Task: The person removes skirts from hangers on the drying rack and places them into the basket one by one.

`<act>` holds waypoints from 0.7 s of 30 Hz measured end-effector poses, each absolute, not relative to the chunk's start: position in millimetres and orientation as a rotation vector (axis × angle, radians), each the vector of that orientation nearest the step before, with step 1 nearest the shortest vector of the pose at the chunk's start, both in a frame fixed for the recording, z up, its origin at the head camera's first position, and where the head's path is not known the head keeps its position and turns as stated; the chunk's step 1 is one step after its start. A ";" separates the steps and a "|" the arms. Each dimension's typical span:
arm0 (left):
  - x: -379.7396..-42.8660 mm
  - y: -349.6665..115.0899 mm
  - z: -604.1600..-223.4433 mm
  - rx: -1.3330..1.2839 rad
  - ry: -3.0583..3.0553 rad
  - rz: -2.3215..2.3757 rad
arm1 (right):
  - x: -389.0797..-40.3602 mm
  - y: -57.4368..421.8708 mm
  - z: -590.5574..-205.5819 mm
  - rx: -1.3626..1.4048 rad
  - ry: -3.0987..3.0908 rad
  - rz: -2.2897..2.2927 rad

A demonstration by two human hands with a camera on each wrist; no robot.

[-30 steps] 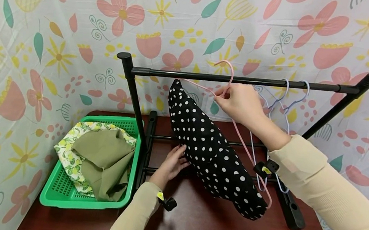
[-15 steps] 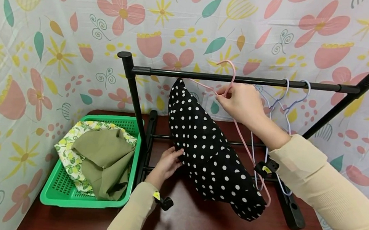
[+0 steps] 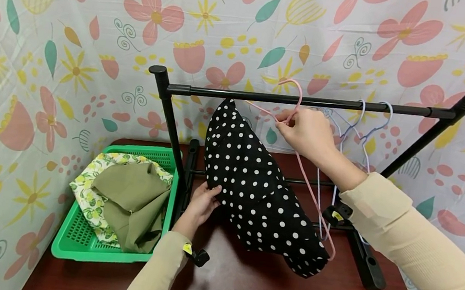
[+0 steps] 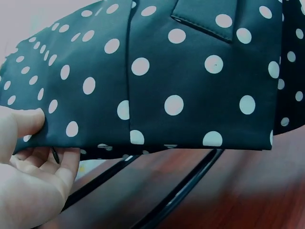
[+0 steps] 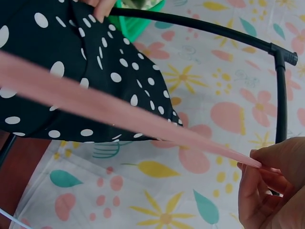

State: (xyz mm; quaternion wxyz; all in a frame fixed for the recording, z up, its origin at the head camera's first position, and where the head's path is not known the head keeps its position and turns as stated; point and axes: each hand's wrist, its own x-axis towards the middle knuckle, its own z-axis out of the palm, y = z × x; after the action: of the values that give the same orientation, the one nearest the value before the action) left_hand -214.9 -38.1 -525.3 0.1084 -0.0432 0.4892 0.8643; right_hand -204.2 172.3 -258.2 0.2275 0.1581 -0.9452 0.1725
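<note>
A black garment with white polka dots (image 3: pixel 250 176) hangs aslant on a pink hanger (image 3: pixel 308 178). My right hand (image 3: pixel 310 133) pinches the hanger just below its hook, which rises above the bar in the head view. In the right wrist view, thumb and fingers of the right hand (image 5: pixel 271 186) close on the thin pink hanger (image 5: pixel 190 136). Low on the garment's left side, my left hand (image 3: pixel 201 204) grips the cloth's edge. The left wrist view has the thumb over the polka-dot garment (image 4: pixel 157 86) and the fingers beneath.
A black rack bar (image 3: pixel 230 95) spans the back, with pale blue hangers (image 3: pixel 366 137) hooked at its right. On the left stands a green basket (image 3: pixel 101 257) holding an olive cloth (image 3: pixel 132 195) and a lemon-print cloth (image 3: pixel 89 209). Below lies the dark red table (image 3: pixel 241 286).
My left hand has moved left and slightly down, drawing the garment's left side out wider. The right hand and hanger hook have shifted slightly right.
</note>
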 end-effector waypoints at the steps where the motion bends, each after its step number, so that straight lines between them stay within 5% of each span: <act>1: -214.6 -40.0 -523.3 -0.117 1.436 2.552 | -204.6 172.7 -258.7 0.427 -2.603 0.474; 21: -212.6 -71.2 -469.3 -0.031 1.490 2.589 | -209.5 179.2 -265.9 0.319 -2.564 0.468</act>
State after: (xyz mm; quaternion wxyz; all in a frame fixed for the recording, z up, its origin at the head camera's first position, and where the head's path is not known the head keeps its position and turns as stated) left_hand -212.6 -71.2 -469.3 0.0772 -0.0102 0.4973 0.8641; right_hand -209.5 179.2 -265.9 0.2548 0.1175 -0.9442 0.1723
